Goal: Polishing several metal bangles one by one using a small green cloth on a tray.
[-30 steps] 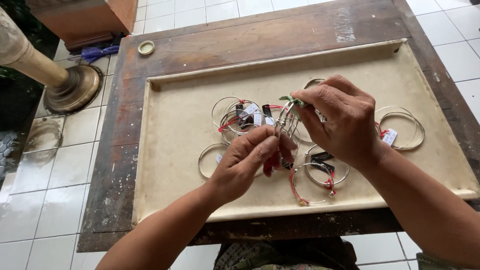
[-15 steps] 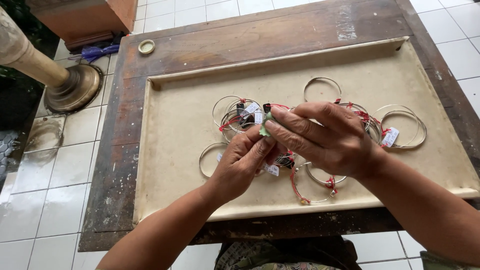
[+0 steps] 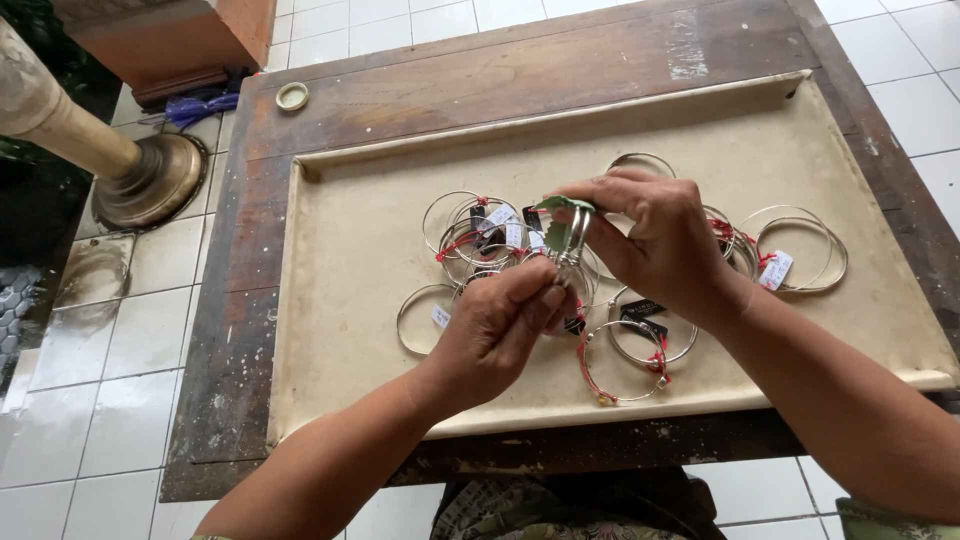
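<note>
a small bunch of thin silver bangles [image 3: 572,245] is shown held just above a shallow beige tray [image 3: 350,260] that rests on a dark wooden table [image 3: 230,330]. the right hand [image 3: 660,245] is closed on the upper part of the bunch, with the fingertips [image 3: 590,212] pinched near a small green piece at the top; the left hand [image 3: 500,330] is closed from below, its thumb and fingers pressed to the lower arc of the rings. loose bangles with red ties and small paper tags [image 3: 775,270] are seen scattered on the tray beneath and to either side, some overlapping.

the bangles are judged to be light, stiff and smooth, so that they may slide against one another and slip from a loose pinch. thin wire of this kind is likely to be bent out of round if squeezed across its width. hold is best taken on the rim itself, at opposite arcs, with the rings kept bunched together; the tags and ties are judged too weak to bear the weight.
</note>
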